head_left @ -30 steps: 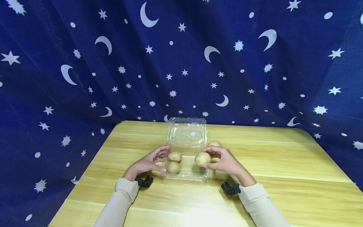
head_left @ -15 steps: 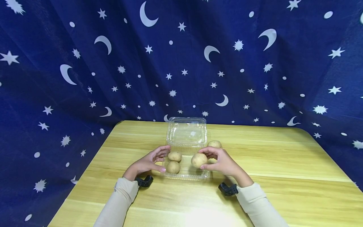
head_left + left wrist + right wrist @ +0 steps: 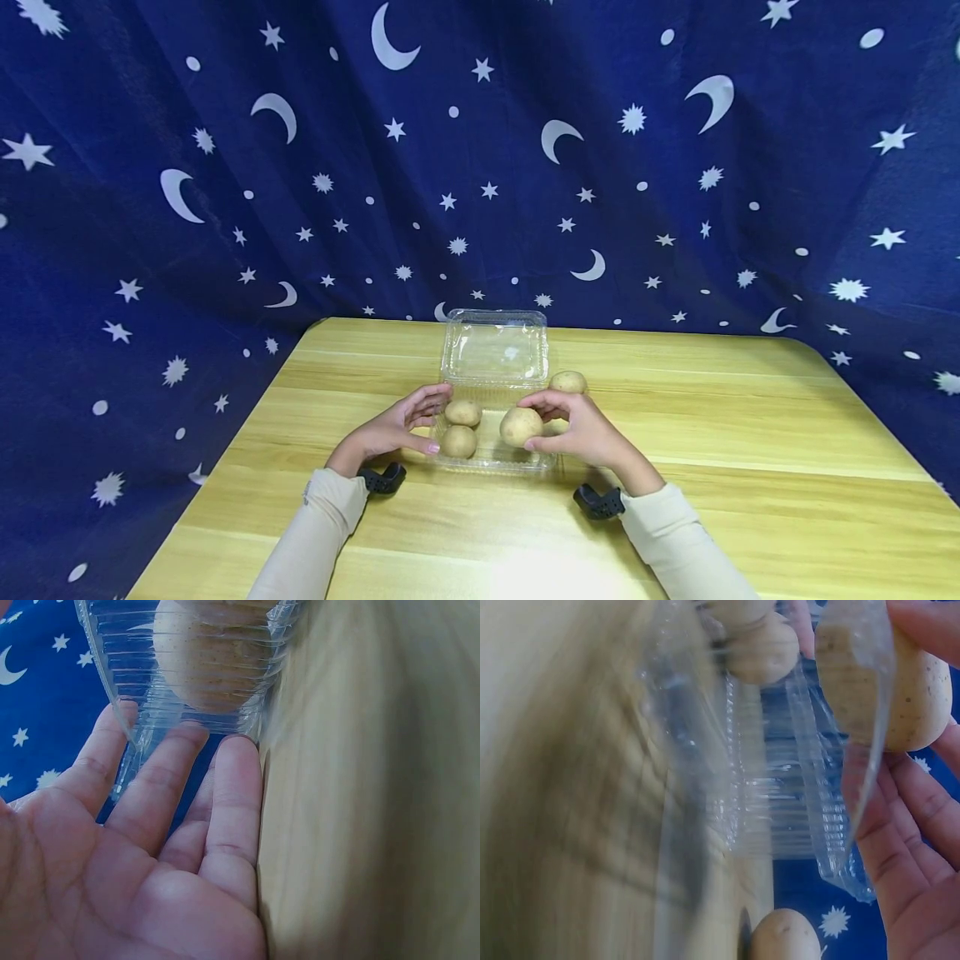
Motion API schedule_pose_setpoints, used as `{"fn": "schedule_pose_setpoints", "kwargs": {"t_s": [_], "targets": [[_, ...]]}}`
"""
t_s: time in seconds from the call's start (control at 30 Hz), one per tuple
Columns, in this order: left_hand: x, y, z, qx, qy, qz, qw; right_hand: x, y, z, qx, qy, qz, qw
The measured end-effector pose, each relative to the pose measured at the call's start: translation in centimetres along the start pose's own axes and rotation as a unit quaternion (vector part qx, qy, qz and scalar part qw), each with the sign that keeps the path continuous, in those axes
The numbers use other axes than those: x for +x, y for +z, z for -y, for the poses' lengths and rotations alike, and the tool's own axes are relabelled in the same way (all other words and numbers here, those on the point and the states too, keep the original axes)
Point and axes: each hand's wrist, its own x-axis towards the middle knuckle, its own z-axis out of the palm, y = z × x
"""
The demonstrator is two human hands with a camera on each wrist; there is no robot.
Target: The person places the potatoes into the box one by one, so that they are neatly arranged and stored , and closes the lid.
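While the right hand (image 3: pixel 576 427) pinches a potato (image 3: pixel 520 427) between thumb and fingers at the three o'clock half of the clear container (image 3: pixel 489 448), the left hand (image 3: pixel 397 427) touches its nine o'clock wall, fingers loosely extended and gripping nothing. Two other potatoes (image 3: pixel 459 442) sit inside toward nine o'clock; a fourth potato (image 3: pixel 567 382) lies outside at two o'clock.

A dark blue curtain (image 3: pixel 480 158) printed with white moons (image 3: pixel 389 57), stars (image 3: pixel 28 153) and dots (image 3: pixel 872 37) hangs behind a pale wood-grain tabletop (image 3: pixel 750 417), where a bright patch of glare (image 3: pixel 558 575) lies near the bottom.
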Motion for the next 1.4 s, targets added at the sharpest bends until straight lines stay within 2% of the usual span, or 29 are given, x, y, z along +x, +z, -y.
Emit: {"fn": "schedule_pose_setpoints", "kwargs": {"t_s": [0.4, 0.67, 0.87, 1.23, 1.4], "targets": [[0.1, 0.0, 0.0, 0.001, 0.0, 0.003, 1.0, 0.6, 1.3, 0.2, -0.058, -0.032, 0.003, 0.9978], [0.0, 0.1, 0.0, 0.002, -0.002, 0.001, 1.0, 1.0, 1.8, 0.2, -0.055, -0.023, 0.01, 0.9982], [0.1, 0.2, -0.2, 0.011, -0.005, 0.002, 0.9999, 1.3, 2.0, 0.2, -0.054, 0.003, 0.029, 0.9981], [0.1, 0.0, -0.3, 0.007, -0.006, 0.001, 1.0, 1.8, 2.4, 0.2, -0.076, 0.019, 0.028, 0.9965], [0.1, 0.0, -0.3, 0.007, -0.004, 0.001, 1.0, 1.8, 2.6, 0.1, -0.102, 0.024, 0.025, 0.9942]]}}
